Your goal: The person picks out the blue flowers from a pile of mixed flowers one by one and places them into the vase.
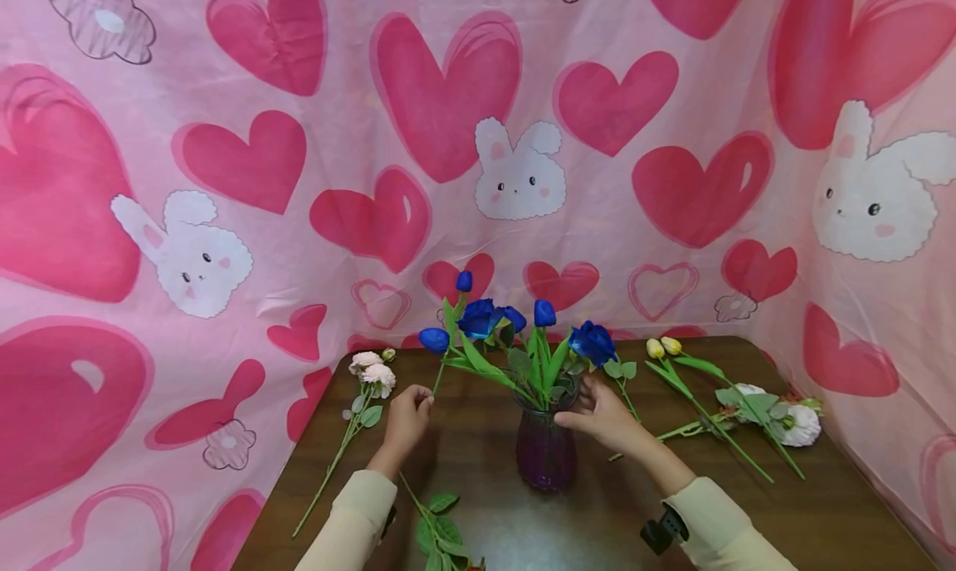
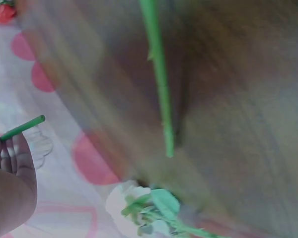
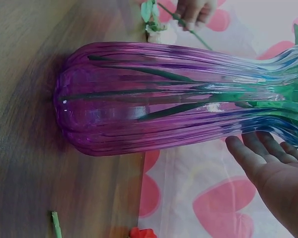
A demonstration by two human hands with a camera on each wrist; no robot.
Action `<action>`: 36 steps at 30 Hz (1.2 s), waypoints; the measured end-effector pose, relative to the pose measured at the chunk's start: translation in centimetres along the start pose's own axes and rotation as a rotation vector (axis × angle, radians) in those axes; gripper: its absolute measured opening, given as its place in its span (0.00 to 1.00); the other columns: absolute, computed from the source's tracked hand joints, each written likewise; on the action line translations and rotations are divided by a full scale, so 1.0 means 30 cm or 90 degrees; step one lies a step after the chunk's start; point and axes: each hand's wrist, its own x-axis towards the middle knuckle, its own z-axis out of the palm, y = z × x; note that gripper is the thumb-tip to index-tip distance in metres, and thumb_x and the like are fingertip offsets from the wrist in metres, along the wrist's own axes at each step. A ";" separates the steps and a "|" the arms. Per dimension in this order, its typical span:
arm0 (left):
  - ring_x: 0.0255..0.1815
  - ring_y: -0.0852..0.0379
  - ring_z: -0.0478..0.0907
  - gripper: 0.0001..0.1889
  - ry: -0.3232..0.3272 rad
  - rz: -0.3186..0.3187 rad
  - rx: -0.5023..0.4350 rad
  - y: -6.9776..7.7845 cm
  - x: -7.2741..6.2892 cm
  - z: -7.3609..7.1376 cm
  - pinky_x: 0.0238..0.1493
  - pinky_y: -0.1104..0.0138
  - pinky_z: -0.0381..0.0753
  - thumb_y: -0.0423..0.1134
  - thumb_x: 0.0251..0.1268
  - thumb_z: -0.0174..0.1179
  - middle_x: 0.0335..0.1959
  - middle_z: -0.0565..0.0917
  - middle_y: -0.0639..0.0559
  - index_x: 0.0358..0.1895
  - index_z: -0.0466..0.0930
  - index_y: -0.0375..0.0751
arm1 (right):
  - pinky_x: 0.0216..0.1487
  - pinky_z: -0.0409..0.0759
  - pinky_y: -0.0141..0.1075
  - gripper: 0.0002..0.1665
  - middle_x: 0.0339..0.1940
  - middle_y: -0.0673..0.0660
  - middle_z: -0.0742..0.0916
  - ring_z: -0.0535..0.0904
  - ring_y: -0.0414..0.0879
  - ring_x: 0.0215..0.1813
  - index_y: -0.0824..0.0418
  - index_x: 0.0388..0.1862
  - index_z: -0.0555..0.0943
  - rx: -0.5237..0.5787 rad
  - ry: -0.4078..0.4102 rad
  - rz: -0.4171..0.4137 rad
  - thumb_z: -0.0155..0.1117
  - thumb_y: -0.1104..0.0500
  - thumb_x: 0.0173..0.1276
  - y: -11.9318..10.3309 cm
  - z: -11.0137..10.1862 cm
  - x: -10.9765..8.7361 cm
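My left hand (image 1: 408,422) pinches a thin green stem (image 1: 438,378) left of the vase. Upward, the stem runs toward blue tulips (image 1: 434,339); which blossom it carries is unclear. In the left wrist view its cut end (image 2: 37,121) sticks out past the fingers. The ribbed purple glass vase (image 1: 548,455) stands upright, holding blue roses (image 1: 592,343), more tulips and leaves. At its neck my right hand (image 1: 603,415) holds the right side, thumb toward the front. Stems (image 3: 114,95) show through the glass in the right wrist view.
Pale pink flowers (image 1: 377,378) lie on the table's left. A leafy stem (image 1: 444,525) with a bit of red bloom lies at the near edge. Yellow tulips (image 1: 663,348) and white flowers (image 1: 802,426) lie to the right. A pink heart-print cloth (image 1: 597,222) surrounds the table.
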 end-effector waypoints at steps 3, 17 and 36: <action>0.31 0.49 0.78 0.02 0.032 -0.002 -0.015 0.027 0.013 -0.016 0.35 0.56 0.78 0.26 0.60 0.64 0.28 0.82 0.45 0.34 0.80 0.31 | 0.62 0.69 0.53 0.52 0.71 0.76 0.63 0.63 0.69 0.68 0.75 0.74 0.50 -0.003 -0.003 -0.006 0.71 0.60 0.63 -0.004 0.000 -0.002; 0.32 0.52 0.77 0.03 0.108 -0.002 -0.090 0.151 0.091 -0.149 0.35 0.64 0.76 0.28 0.63 0.63 0.30 0.83 0.45 0.38 0.81 0.33 | 0.57 0.75 0.50 0.42 0.64 0.75 0.71 0.71 0.68 0.62 0.74 0.70 0.57 -0.022 -0.018 0.000 0.68 0.65 0.64 -0.010 -0.054 -0.041; 0.31 0.50 0.78 0.06 0.172 0.075 -0.250 0.370 0.124 -0.330 0.36 0.81 0.75 0.25 0.64 0.61 0.32 0.82 0.35 0.40 0.80 0.23 | 0.51 0.76 0.26 0.41 0.64 0.76 0.71 0.67 0.71 0.64 0.72 0.73 0.53 -0.112 0.080 -0.025 0.61 0.73 0.66 -0.095 -0.282 -0.033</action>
